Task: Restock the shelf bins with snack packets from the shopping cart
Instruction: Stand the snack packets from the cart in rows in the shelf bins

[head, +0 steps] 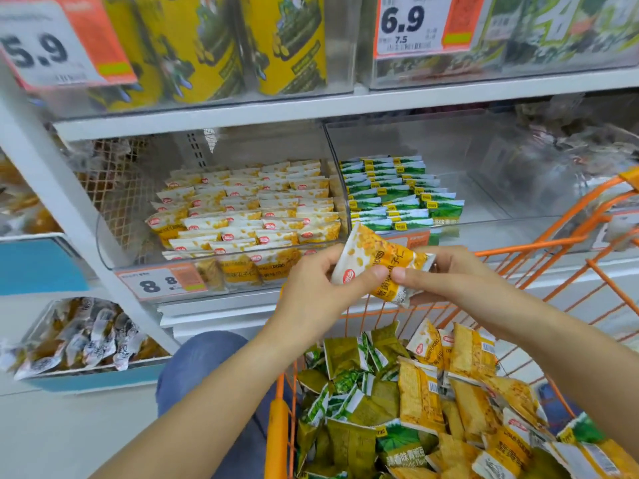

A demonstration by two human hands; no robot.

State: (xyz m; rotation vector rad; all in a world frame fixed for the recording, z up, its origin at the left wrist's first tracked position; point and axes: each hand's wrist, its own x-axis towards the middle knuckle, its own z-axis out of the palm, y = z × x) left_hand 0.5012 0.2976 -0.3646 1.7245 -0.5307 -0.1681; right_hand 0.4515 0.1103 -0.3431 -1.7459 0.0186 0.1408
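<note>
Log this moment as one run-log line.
left hand: pinches yellow packet | right hand: pinches it too | held over cart | not yet binned

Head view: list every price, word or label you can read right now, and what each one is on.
"5.9": white and orange price tag, top-left clear bin.
"6.9", with smaller "7.5": price tag, top-right bin.
"8": price tag on the yellow-packet bin.
"FLAVORED", partly covered: yellow and white snack packet held in both hands.
Chinese characters on packets, fine tag print, barcodes: too small or blurred to read.
</note>
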